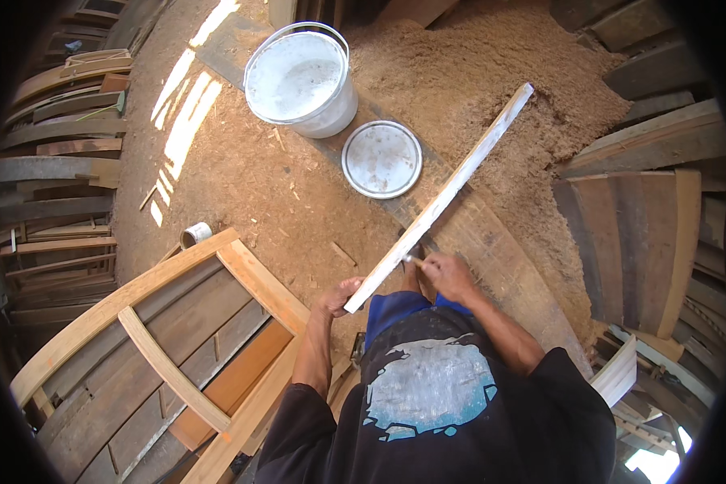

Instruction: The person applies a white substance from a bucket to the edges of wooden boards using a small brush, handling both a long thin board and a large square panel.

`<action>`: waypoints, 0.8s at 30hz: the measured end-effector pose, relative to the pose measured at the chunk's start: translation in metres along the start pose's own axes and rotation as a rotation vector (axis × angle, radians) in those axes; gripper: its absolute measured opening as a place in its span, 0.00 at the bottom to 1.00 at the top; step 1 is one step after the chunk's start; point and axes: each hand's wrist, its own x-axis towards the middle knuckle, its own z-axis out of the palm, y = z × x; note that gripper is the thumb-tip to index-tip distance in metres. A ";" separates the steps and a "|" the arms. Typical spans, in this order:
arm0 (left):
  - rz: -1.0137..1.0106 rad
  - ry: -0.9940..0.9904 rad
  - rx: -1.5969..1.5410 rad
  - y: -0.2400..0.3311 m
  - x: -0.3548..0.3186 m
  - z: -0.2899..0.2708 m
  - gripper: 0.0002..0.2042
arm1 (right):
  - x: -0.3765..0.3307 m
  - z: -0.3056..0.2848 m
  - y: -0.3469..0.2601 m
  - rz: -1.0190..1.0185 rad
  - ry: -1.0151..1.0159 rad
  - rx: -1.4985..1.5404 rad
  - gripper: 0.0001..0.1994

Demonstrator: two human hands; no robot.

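A long narrow wooden strip (452,189), with a white coating along its face, slants from near my body up to the far right. Its near end rests in my left hand (340,297), whose fingers are closed around it. Close to the strip's lower part, my right hand (450,276) grips a small brush (412,259) with a whitish tip. The brush tip is at the strip's edge; whether it touches is hard to tell. Beyond the strip lies a round whitish lid (381,160), and behind that stands a white bucket (324,113) with a wire handle.
At the left, a wooden frame (173,368) leans close to my left arm. A small tin (194,235) is beside its top corner. Sawdust (476,64) covers the ground and heaps up at the far right. Stacked boards line the left side and the right side (633,250).
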 end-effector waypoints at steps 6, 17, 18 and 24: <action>-0.019 0.041 0.041 0.010 0.002 0.005 0.23 | 0.055 -0.128 0.015 0.025 0.524 -0.217 0.11; 0.771 0.771 0.041 0.240 0.022 0.069 0.44 | 0.054 -0.157 -0.135 -0.232 0.561 -0.010 0.09; 0.804 0.718 0.002 0.273 0.014 0.099 0.46 | 0.049 -0.148 -0.131 -0.233 0.533 0.009 0.09; 0.790 0.508 0.184 0.372 0.005 0.146 0.47 | 0.008 -0.132 -0.100 -0.185 0.538 0.106 0.10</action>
